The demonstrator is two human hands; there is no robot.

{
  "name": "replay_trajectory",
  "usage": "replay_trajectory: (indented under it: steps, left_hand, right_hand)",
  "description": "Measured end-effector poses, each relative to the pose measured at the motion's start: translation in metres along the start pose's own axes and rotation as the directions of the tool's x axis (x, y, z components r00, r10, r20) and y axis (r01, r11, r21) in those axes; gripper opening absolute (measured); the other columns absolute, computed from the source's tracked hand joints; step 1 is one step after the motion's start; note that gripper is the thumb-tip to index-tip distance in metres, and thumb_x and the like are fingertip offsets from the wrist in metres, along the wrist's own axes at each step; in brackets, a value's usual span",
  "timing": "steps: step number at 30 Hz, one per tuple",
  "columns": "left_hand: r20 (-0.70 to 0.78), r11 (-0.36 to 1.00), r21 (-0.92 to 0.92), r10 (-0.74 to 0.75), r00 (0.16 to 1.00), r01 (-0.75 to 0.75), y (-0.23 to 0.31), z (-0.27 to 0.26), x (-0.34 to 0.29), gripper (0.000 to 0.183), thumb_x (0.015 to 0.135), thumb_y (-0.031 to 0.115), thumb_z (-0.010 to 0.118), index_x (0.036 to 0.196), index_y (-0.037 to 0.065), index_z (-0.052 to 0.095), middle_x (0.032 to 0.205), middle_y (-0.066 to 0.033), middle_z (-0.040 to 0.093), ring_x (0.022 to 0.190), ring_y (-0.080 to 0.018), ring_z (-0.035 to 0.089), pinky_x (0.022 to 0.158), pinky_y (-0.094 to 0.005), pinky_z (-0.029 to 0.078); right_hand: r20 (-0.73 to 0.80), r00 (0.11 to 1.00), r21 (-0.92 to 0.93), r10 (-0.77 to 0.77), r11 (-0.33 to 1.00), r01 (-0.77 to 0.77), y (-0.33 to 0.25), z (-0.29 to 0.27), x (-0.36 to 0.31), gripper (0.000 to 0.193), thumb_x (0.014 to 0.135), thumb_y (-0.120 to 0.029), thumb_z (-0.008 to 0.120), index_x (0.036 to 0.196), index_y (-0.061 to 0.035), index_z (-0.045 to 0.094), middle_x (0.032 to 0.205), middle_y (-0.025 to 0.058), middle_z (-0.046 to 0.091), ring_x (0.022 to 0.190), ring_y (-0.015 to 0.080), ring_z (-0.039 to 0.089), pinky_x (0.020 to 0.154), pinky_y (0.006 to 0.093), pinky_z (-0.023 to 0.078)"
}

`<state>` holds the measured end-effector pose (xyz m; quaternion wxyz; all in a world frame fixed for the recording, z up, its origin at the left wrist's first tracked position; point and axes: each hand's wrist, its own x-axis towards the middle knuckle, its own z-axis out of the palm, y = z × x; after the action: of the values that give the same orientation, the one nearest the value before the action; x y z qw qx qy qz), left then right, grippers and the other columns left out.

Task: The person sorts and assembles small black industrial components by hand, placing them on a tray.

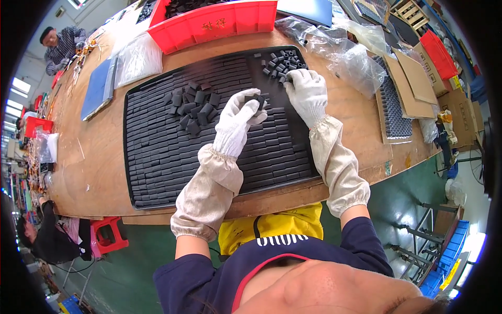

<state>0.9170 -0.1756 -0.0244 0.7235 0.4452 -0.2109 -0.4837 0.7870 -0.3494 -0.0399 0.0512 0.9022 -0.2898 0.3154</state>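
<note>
A large black tray lies on the wooden table, lined with rows of flat black blocks. My left hand, in a white glove, is closed on a small black block above the rows. Left of it, a loose heap of similar black blocks rests on top of the rows. My right hand, also gloved, has its fingertips bent together at the edge of a pile of short black tubes in the tray's far right corner. What its fingertips hold, if anything, is hidden.
Beyond the tray stands a red bin with black pieces inside. Clear plastic bags and cardboard sheets lie to the right. At left are a blue flat pack and a white plastic bag. Another person sits far left.
</note>
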Motion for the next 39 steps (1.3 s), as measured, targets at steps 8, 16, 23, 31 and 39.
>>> replay_trajectory:
  steps: [8,16,23,31,39]
  left_hand:
    - [-0.025,0.995,0.091,0.035,0.999,-0.032,-0.001,-0.004,0.0,0.032,0.099,0.008,0.057,0.13,0.004,0.056,0.114,-0.0055,0.062,0.096,-0.0121,0.062,0.079,-0.0249,0.055]
    - [0.027,0.973,-0.21,-0.089,0.996,0.092,-0.004,-0.004,0.001,0.026,0.103,0.021,0.054,0.125,0.007,0.058,0.109,-0.0066,0.064,0.087,-0.0144,0.064,0.078,-0.03,0.058]
    - [0.007,0.93,0.36,-0.077,0.997,0.069,0.01,0.014,-0.01,0.038,0.096,0.028,0.067,0.125,0.005,0.058,0.107,-0.0043,0.063,0.096,-0.0121,0.064,0.08,-0.0292,0.057]
    - [-0.084,0.909,0.406,-0.068,0.994,0.097,0.009,0.008,-0.008,0.033,0.096,0.025,0.068,0.122,0.005,0.062,0.098,-0.0011,0.066,0.086,-0.0084,0.062,0.075,-0.0262,0.056]
    - [-0.064,0.902,0.416,-0.102,0.993,0.119,0.009,0.008,-0.01,0.03,0.095,0.024,0.068,0.118,0.006,0.065,0.093,-0.0001,0.064,0.083,-0.0074,0.06,0.076,-0.0259,0.057]
  right_hand:
    - [-0.241,0.944,0.42,-0.223,0.854,0.309,-0.043,-0.035,-0.003,0.03,0.073,-0.006,0.073,0.1,-0.0195,0.068,0.091,-0.0003,0.066,0.085,0.0253,0.063,0.076,0.0401,0.05]
    - [-0.237,0.949,0.511,-0.206,0.805,0.302,-0.033,-0.039,-0.004,0.034,0.068,0.002,0.071,0.096,-0.0167,0.068,0.093,0.001,0.068,0.087,0.0267,0.065,0.078,0.0407,0.051]
    - [-0.285,0.911,0.408,-0.299,0.822,0.398,-0.034,-0.042,-0.001,0.031,0.065,-0.007,0.072,0.094,-0.0161,0.068,0.088,0.002,0.067,0.079,0.027,0.066,0.069,0.0397,0.052]
    - [-0.016,0.993,0.796,0.116,0.603,-0.057,-0.043,-0.039,-0.013,0.02,0.083,-0.002,0.072,0.102,-0.0069,0.064,0.099,0.0047,0.07,0.083,0.0197,0.068,0.07,0.0331,0.056]
    - [0.35,0.929,0.932,0.122,0.06,-0.359,-0.036,-0.025,-0.02,0.018,0.091,-0.001,0.068,0.109,-0.0007,0.064,0.102,0.0078,0.071,0.093,0.0135,0.068,0.082,0.0269,0.057]
